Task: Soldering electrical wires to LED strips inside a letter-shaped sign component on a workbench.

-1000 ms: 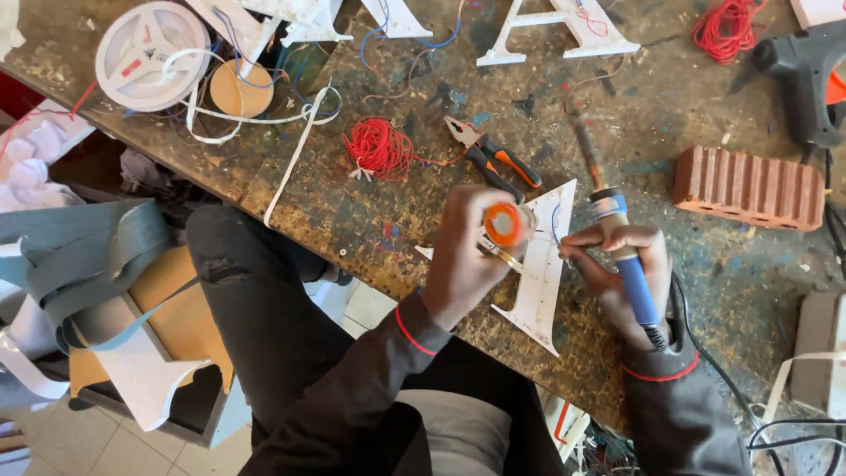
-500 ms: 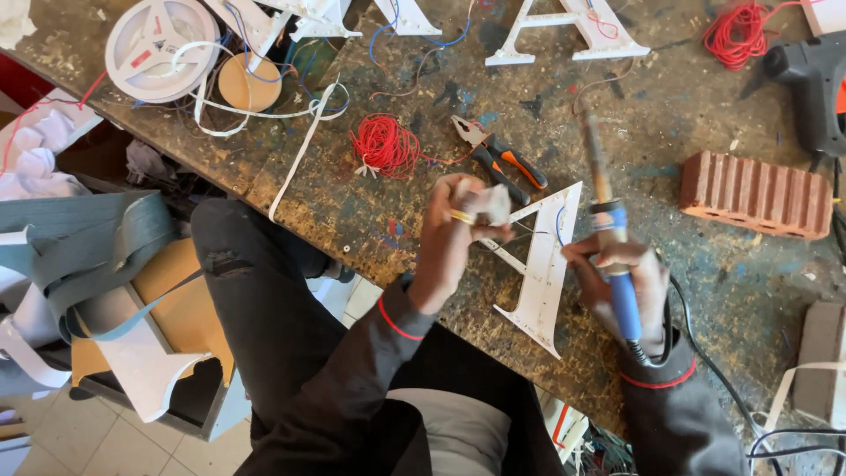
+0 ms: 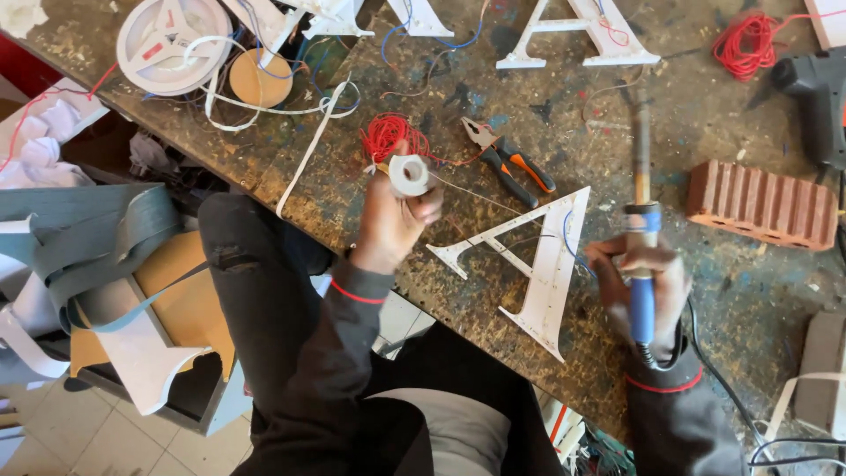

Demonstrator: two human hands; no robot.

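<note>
My left hand is closed around a small white spool and held above the near part of the workbench. A thin wire runs from the spool toward a white letter-shaped piece lying flat on the bench. To the right of that piece, my right hand grips the blue handle of a soldering iron. Its metal shaft points away from me, clear of the piece. The hands are apart, with the letter piece between them.
Orange-handled pliers and a red wire bundle lie just beyond my left hand. A red brick sits to the right and a black tool at the far right. A white reel and another white letter lie at the back.
My left hand has drawn the spool left, away from the letter piece, pulling out thin wire. My right hand has lifted the soldering iron off the piece and shifted right.
</note>
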